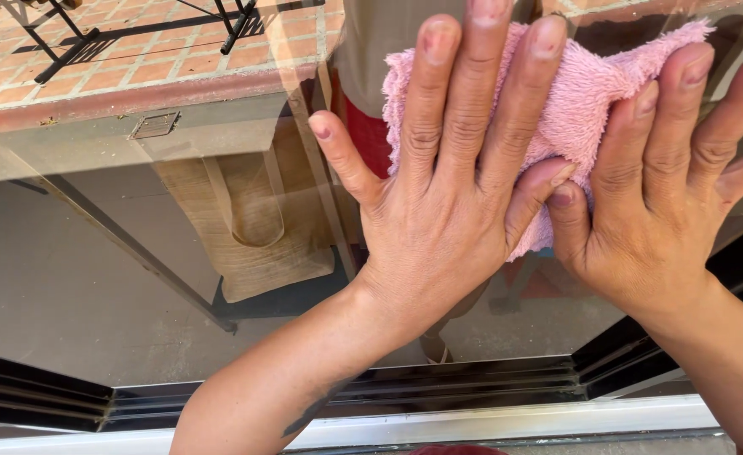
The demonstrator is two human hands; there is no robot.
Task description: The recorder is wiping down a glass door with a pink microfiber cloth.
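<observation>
a fluffy pink cloth (582, 93), bunched and creased, lies flat against the glass pane (136, 253); left hand (439, 202) and right hand (666, 202) press it, fingers (473, 84) spread flat.

A glass pane (136, 278) fills the view. Up and to the left of the hand, beyond the glass, lies a sunlit brick-tile floor (161, 50) with the black metal legs (68, 34) of furniture casting shadows. Left of the hand, a beige bag (245, 227) shows in the glass. Below the wrist runs a dark sliding track (439, 383) with a white sill (489, 421) under it.
</observation>
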